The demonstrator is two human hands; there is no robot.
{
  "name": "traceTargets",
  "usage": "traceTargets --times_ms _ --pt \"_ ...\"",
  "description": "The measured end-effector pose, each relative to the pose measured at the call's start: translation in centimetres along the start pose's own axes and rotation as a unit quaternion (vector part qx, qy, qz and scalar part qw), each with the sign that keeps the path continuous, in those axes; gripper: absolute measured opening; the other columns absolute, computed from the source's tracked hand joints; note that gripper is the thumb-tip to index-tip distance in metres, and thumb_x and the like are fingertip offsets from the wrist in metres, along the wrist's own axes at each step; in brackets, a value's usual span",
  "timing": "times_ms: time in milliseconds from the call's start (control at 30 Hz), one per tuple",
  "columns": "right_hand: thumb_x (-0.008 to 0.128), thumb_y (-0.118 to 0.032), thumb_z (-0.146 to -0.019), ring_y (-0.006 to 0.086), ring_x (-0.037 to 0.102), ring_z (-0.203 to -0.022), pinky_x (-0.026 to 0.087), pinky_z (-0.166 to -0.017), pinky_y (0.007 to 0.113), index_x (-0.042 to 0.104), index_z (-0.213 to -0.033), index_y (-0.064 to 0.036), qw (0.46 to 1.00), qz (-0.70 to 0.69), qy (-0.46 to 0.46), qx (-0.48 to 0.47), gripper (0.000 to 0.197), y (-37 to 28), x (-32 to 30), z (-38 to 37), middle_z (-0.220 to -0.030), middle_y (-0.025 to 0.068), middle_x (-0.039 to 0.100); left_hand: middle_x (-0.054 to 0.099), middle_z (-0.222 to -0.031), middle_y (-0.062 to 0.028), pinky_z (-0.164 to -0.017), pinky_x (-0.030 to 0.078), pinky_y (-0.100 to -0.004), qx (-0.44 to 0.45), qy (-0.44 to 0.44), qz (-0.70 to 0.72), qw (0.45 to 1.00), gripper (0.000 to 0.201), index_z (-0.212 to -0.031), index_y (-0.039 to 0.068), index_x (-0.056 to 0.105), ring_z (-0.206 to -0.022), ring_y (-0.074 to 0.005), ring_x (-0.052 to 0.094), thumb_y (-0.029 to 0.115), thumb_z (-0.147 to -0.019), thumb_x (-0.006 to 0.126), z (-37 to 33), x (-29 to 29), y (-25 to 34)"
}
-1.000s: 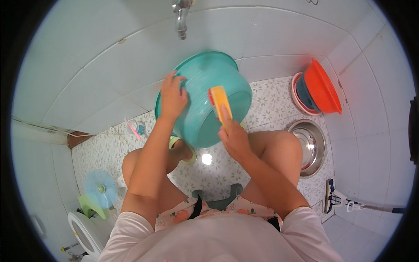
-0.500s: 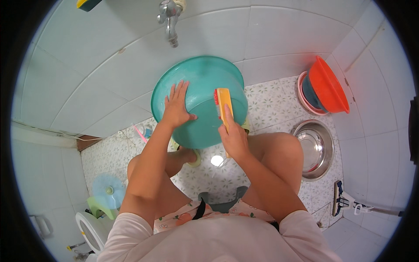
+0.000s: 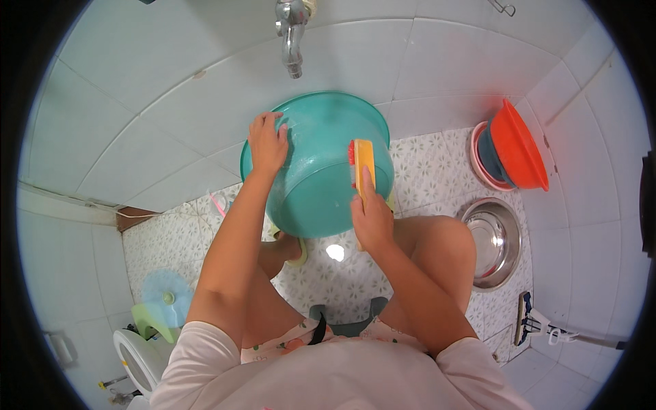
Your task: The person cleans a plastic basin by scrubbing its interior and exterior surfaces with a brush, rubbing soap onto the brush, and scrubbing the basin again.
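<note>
A large green basin (image 3: 328, 198) stands tilted between my knees, close to the tiled wall. My left hand (image 3: 268, 143) is at its upper left rim, fingers curled over the edge and thumb on the basin's surface. In my right hand (image 3: 373, 220) is a scrubbing brush (image 3: 365, 154) with a yellow back and red and pale bristles. My index finger stretches along its back, and my hand hides part of the handle. The bristles face left, over the right part of the basin; I cannot tell whether they touch it.
A metal tap (image 3: 292, 41) juts from the wall above the basin. At right are stacked basins, an orange-red one (image 3: 517, 147) outermost, a steel bowl (image 3: 489, 244) and a floor squeegee (image 3: 536, 321). At left are a blue fan-like disc (image 3: 164, 295) and a white toilet seat (image 3: 131, 362).
My left hand has gone from lying spread on the basin's side up to its left rim, where the fingers curl. The right hand still holds the brush. The view has shifted slightly.
</note>
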State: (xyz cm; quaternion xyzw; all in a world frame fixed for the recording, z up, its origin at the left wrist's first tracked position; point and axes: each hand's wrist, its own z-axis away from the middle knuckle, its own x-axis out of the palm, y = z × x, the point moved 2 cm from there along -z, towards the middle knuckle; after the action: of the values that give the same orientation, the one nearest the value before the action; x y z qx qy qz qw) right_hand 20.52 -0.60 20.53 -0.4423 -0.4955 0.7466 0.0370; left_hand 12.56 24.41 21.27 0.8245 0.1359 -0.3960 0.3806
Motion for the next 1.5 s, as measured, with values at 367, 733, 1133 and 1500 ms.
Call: traceTargets --times_ms 367,733,1133,1500 --pt "0.046 -0.021 -0.089 0.0387 0.059 -0.074 0.049 -0.067 0.048 0.03 -0.143 -0.0197 0.995 0.1 0.015 0.002 0.057 -0.7 -1.1 -2.2 -0.092 0.0224 0.053 0.024 -0.15 -0.0122 -0.112 0.007 -0.0528 0.061 -0.248 -0.037 0.966 0.079 -0.143 0.01 0.029 -0.141 -0.0292 0.014 0.045 -0.08 0.061 2.1 1.4 4.1" --pt "0.048 -0.024 -0.089 0.0404 0.063 -0.072 0.051 -0.066 0.048 0.027 -0.144 -0.0123 0.989 0.148 -0.023 -0.01 0.06 -1.2 -1.5 -3.1 -0.089 0.0244 0.059 0.009 -0.155 -0.009 -0.111 0.003 -0.0554 0.024 -0.332 -0.048 0.942 0.113 -0.148 0.014 0.011 -0.143 -0.0311 0.0 0.027 -0.06 0.08 2.9 0.1 4.6" --pt "0.048 -0.023 -0.089 0.0395 0.063 -0.069 0.052 -0.062 0.049 0.024 -0.145 -0.0151 0.986 0.163 0.01 -0.029 0.062 -0.6 -0.2 -3.3 -0.086 0.0244 0.058 0.007 -0.155 -0.008 -0.111 0.002 -0.0565 -0.007 -0.326 -0.029 0.945 0.115 -0.149 0.017 0.011 -0.143 -0.0299 -0.001 0.029 -0.058 0.081 3.0 0.3 3.9" --pt "0.045 -0.02 -0.09 0.0385 0.062 -0.075 0.05 -0.068 0.047 0.021 -0.145 -0.0149 0.987 0.154 -0.032 0.027 0.06 -1.7 -1.6 -5.9 -0.081 0.0224 0.06 0.011 -0.154 -0.0124 -0.11 0.004 -0.0559 0.007 -0.311 0.049 0.949 0.113 -0.146 0.022 0.024 -0.143 -0.0329 0.003 0.039 -0.053 0.085 2.6 -0.5 1.7"
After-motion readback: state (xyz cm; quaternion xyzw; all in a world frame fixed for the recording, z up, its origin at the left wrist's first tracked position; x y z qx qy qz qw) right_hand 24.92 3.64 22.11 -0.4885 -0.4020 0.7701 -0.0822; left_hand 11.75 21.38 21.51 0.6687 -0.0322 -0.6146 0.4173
